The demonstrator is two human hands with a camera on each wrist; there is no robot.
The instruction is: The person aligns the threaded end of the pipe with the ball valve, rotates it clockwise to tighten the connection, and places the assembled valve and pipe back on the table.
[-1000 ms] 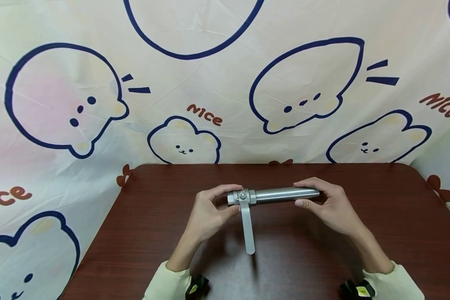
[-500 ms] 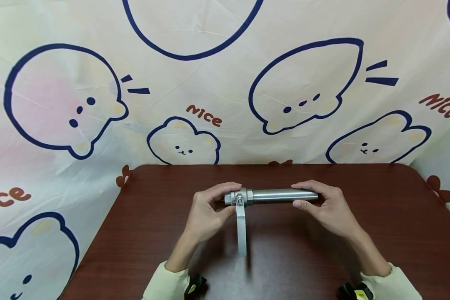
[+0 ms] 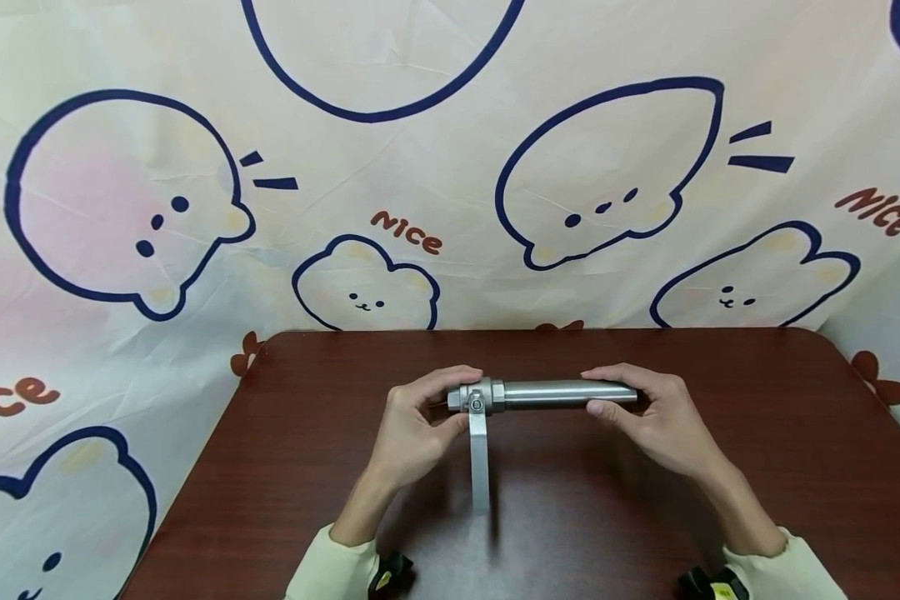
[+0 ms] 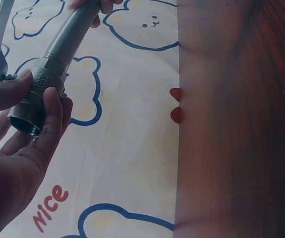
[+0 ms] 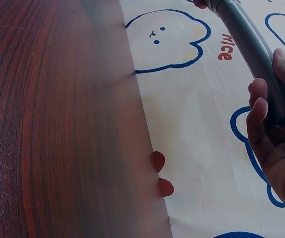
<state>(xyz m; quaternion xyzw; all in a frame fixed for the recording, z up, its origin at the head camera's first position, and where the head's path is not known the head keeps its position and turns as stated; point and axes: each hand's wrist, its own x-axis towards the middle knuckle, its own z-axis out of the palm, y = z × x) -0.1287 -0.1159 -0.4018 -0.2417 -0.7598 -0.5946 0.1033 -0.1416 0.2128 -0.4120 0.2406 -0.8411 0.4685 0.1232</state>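
A metal ball valve [image 3: 484,395] with a steel pipe [image 3: 543,394] joined to its right side is held level above the table. Its flat lever handle [image 3: 479,467] points toward the person. My left hand [image 3: 414,429] grips the valve's left end between thumb and fingers; the left wrist view shows the round open mouth of the valve body [image 4: 38,94] there. At the pipe's far right end my right hand [image 3: 663,417] pinches it, thumb in front and fingers over the top. The right wrist view shows this pipe end [image 5: 283,109] between thumb and fingers.
A dark brown wooden table [image 3: 307,400] lies under the hands. Behind it hangs a pale cloth [image 3: 465,167] with blue cartoon outlines. A black wrist strap device [image 3: 390,573] sits at the left sleeve, another black device [image 3: 712,583] at the right.
Both hands have shifted the valve and pipe slightly left. The piece has turned a little, so the lever handle, earlier slanting right, now hangs straighter and shows more of its edge. Both grips are kept.
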